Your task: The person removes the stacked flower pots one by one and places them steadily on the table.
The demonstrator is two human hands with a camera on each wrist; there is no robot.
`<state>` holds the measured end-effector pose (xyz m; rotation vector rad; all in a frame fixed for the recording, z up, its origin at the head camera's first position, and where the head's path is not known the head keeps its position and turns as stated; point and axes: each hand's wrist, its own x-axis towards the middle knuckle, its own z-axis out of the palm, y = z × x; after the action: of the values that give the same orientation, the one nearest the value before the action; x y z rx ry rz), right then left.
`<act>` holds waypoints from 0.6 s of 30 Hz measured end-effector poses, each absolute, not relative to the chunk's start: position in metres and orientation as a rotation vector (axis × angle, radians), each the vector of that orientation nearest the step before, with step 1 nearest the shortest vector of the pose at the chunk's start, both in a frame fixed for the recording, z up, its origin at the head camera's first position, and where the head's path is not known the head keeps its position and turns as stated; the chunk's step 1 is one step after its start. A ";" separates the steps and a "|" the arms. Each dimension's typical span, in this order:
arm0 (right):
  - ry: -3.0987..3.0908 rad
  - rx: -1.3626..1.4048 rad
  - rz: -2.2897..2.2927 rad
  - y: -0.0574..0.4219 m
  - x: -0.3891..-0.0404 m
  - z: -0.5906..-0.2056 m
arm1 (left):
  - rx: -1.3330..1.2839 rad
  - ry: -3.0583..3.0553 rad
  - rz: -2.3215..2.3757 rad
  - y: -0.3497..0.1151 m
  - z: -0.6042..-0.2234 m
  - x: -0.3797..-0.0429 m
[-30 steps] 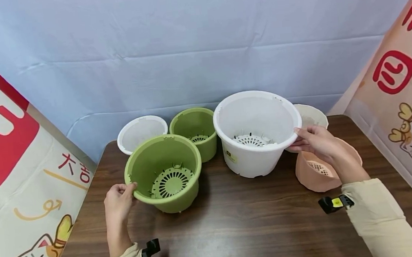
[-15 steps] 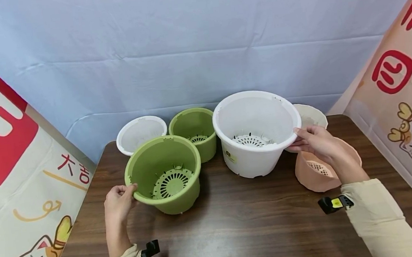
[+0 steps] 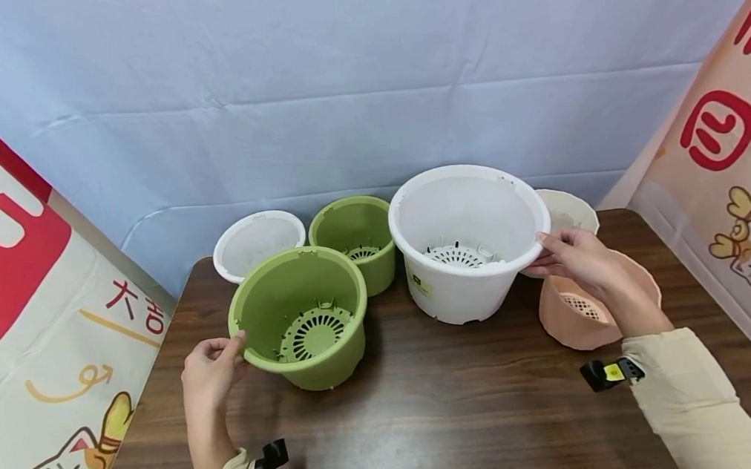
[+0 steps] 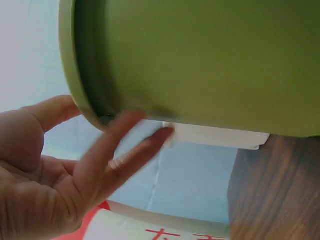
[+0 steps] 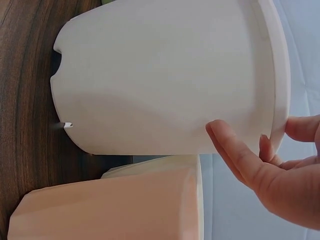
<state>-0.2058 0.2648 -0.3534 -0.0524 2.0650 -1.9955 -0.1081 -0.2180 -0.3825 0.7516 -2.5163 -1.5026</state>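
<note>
A large green flower pot [image 3: 327,369] with a slotted base stands left of the middle in the head view, mouth tipped towards me. At its left rim is my left hand [image 3: 208,372], its thumb tip touching the edge. In the left wrist view the fingers [image 4: 122,162] are extended and blurred, spread below the green wall. Right of the middle is a larger white flower pot [image 3: 455,298] with a yellow label. My right hand [image 3: 578,255] pinches its right rim; in the right wrist view the thumb [image 5: 302,129] is on the rim and a finger lies along the outer wall.
Behind the green pot are a small white pot [image 3: 258,237] and a smaller green pot [image 3: 381,267]. A cream pot [image 3: 564,210] and a peach pot [image 3: 568,328] stand at the right, partly hidden by my right arm. Cloth [image 3: 366,131] hangs along the back edge of the brown table [image 3: 432,423].
My left hand has drawn slightly left, its fingers loosening from the large green pot's rim. The right hand and the large white pot have stayed in place.
</note>
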 end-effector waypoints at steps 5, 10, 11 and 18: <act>2.123 -0.051 -1.975 0.264 -0.205 -0.354 | 0.762 -2.547 -1.273 -0.215 -0.375 -0.102; 2.217 -0.035 -1.912 0.263 -0.204 -0.354 | 0.737 -2.542 -1.193 -0.211 -0.365 -0.098; 2.235 -0.029 -1.897 0.263 -0.203 -0.354 | 0.731 -2.538 -1.186 -0.209 -0.363 -0.097; 2.339 -0.020 -1.839 0.261 -0.203 -0.355 | 0.669 -2.483 -1.209 -0.196 -0.348 -0.093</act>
<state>-0.2026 0.2608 -0.3549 -0.0203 2.3390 -1.8386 -0.0929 -0.1962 -0.3481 0.6692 -2.4834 -1.2090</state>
